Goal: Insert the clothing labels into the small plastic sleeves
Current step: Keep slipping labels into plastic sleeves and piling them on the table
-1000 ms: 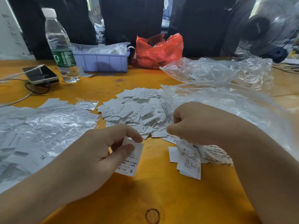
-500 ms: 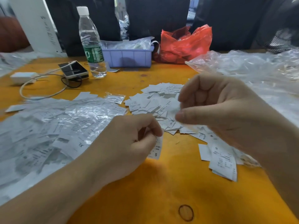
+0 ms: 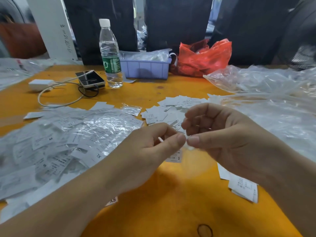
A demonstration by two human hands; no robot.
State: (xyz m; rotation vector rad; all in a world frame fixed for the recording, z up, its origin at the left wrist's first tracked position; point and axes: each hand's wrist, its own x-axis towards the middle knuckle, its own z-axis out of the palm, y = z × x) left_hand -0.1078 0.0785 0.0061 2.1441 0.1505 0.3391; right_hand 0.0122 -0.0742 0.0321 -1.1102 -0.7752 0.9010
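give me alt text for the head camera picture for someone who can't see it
Two bare hands meet over an orange table: the left hand pinches a white label marked S, the right hand pinches a small clear sleeve at its top. A heap of bagged labels lies left, loose labels behind; a water bottle stands farther back.

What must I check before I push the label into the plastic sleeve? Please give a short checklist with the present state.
1. Label held: ok. The left hand pinches the S label, which hangs below the fingers.
2. Sleeve held: ok. The right hand pinches a small clear sleeve at the fingertips.
3. Sleeve mouth open: cannot tell; the film is clear and mostly hidden.
4. Label edge lined up with the mouth: cannot tell.
5. Only one label pinched: cannot tell.
6. Room for the finished piece: ok. The pile of filled sleeves lies on the left.
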